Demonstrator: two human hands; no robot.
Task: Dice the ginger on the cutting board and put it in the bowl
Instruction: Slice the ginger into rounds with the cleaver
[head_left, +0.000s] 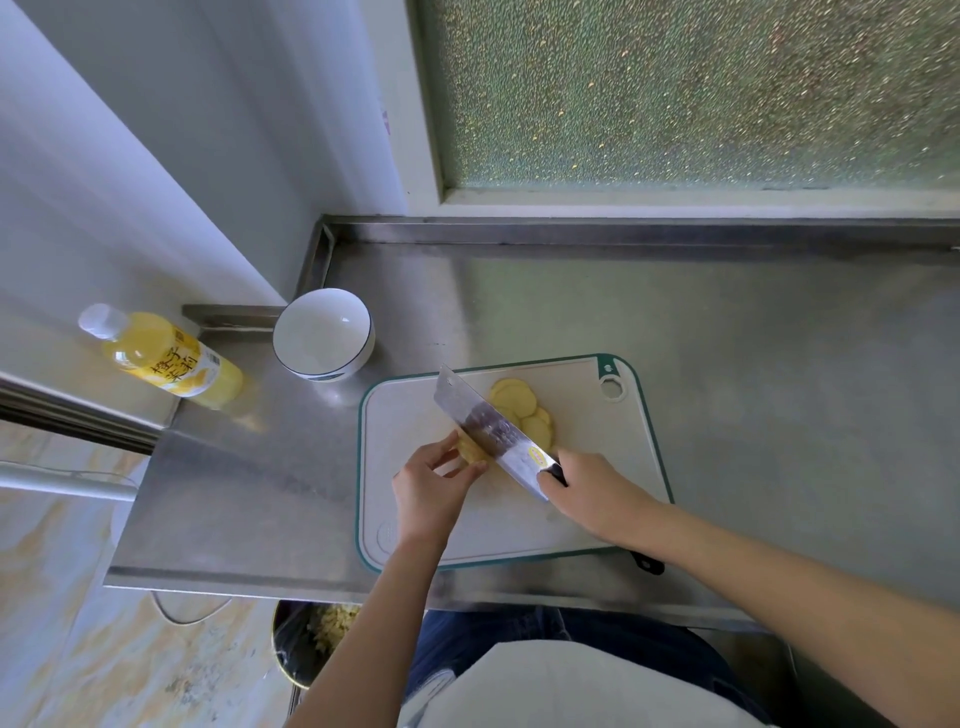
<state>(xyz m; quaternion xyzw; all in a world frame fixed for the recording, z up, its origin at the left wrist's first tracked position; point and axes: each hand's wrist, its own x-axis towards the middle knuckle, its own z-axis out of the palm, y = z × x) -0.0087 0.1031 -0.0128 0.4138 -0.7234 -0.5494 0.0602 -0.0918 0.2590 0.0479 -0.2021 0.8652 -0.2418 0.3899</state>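
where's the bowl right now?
Head view, left of centre: the white bowl stands empty on the steel counter, just past the cutting board's far-left corner, yellow drink bottle to its left.

- My left hand (431, 483) sits over the middle of the cutting board (405, 415), back of the hand up, fingers curled down.
- Its fingertips and thumb pinch a ginger piece (470, 449) against the board, toward the board's centre.
- My left forearm is bare and comes in across the board's near edge, wrist about straight.
- My right hand (592, 493) is over the board's near right part, just right of the left hand and not touching it.
- It grips the cleaver (493, 421) by the handle, fingers wrapped round it, knuckles up.
- My right forearm, also bare, crosses the board's near right corner at a slant.
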